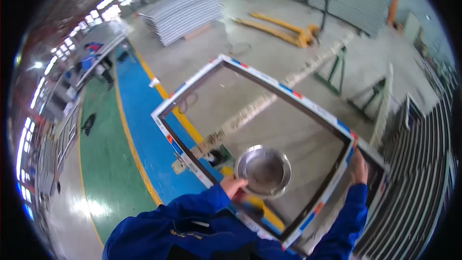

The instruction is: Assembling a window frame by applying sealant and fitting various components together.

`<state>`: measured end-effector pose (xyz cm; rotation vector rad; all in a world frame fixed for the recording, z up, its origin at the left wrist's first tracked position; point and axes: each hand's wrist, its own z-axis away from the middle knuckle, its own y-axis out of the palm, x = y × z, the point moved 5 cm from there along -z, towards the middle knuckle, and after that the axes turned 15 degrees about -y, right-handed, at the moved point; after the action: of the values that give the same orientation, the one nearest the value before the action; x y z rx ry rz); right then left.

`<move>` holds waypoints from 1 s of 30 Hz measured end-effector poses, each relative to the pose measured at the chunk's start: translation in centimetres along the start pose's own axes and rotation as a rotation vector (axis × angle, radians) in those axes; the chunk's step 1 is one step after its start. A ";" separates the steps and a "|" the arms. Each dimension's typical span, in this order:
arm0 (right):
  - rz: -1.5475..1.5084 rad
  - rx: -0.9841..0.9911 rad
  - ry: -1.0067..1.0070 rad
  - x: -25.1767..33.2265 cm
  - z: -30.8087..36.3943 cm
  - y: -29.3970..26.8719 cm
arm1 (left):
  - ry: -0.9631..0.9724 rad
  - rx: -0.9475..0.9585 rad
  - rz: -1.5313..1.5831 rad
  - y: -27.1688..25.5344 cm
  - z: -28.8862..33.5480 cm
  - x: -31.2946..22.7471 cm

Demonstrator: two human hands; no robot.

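A rectangular window or door frame, dark with white, blue and red protective film on its faces, lies tilted in front of me. My left hand is closed at the rim of a round, shiny metal bowl, thumb over its edge; its other fingers are hidden. The bowl shows inside the frame's opening, near its close side. My right hand grips the frame's right side near the corner. A blurred yellow and blue object is below the bowl; its kind cannot be made out.
A long narrow beam passes beneath the frame, near green trestles. Stacked metal profiles stand close on my right. Farther off are a yellow pallet jack, stacked panels and a person at a table. Blue and green floor lanes run left.
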<state>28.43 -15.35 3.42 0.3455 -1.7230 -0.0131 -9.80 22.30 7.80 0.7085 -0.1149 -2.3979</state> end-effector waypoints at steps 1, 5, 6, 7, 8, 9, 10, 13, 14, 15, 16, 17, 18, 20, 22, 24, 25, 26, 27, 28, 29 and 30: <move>0.084 0.082 -0.042 3.7 2.6 4.1 | 0.022 -0.021 -0.028 0.0 0.4 -0.4; 0.570 0.581 0.042 12.6 10.9 16.5 | 0.059 0.009 -0.107 0.2 0.9 -2.3; 0.703 0.717 0.101 14.9 13.1 19.2 | 0.091 0.047 -0.146 0.5 1.6 -3.1; 0.785 0.825 0.086 16.0 14.8 21.5 | 0.076 0.067 -0.143 0.2 0.8 -3.0; 0.861 0.936 0.071 16.3 16.3 23.3 | 0.110 0.099 -0.163 0.2 0.8 -3.3; 0.970 1.012 0.081 16.0 17.5 24.5 | 0.125 0.100 -0.214 -0.1 0.3 -3.2; 1.080 1.083 0.097 15.9 18.9 25.4 | 0.140 0.108 -0.270 -0.2 0.0 -3.0; 1.272 1.177 0.118 14.8 21.4 26.8 | 0.142 0.178 -0.248 0.1 0.1 -2.0; 1.287 1.161 0.150 14.2 22.1 26.7 | 0.148 0.191 -0.235 0.3 0.2 -1.8; 1.312 1.144 0.135 13.8 22.7 26.5 | 0.162 0.249 -0.249 0.5 0.0 -1.5; 1.331 1.128 0.122 13.3 23.3 26.3 | 0.139 0.271 -0.254 1.0 0.4 -1.2; 1.348 1.117 0.168 12.8 23.8 26.0 | 0.165 0.283 -0.276 1.4 0.8 -1.3; 1.356 1.105 0.208 12.6 24.3 25.8 | 0.187 0.297 -0.298 1.8 1.3 -1.3; 1.414 1.098 0.255 12.5 25.0 25.3 | 0.202 0.345 -0.325 2.5 1.3 -1.1; 1.446 1.083 0.356 12.0 25.6 24.1 | 0.186 0.362 -0.356 3.5 1.4 -0.7; 1.418 1.067 0.384 12.2 26.1 23.1 | 0.187 0.386 -0.370 4.5 0.8 -0.4; 1.404 1.037 0.368 12.8 26.0 22.5 | 0.134 0.405 -0.391 5.1 0.6 -0.2; 1.359 0.987 0.344 14.3 26.0 21.7 | 0.080 0.421 -0.411 5.7 0.3 -0.1; 1.307 0.936 0.360 15.6 25.9 20.3 | 0.045 0.462 -0.408 6.8 0.2 0.1; 1.248 0.894 0.365 16.9 25.7 19.2 | 0.031 0.476 -0.397 7.5 0.0 0.3; 1.122 0.764 0.524 18.7 25.8 17.4 | 0.031 0.482 -0.416 8.1 -0.2 0.4; 1.108 0.675 0.399 19.9 26.1 15.0 | 0.032 0.493 -0.443 9.0 0.0 0.4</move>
<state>-2.83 -10.53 20.77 -0.1599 -1.2779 1.3630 -5.14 14.91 9.86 1.0870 -0.6083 -2.8082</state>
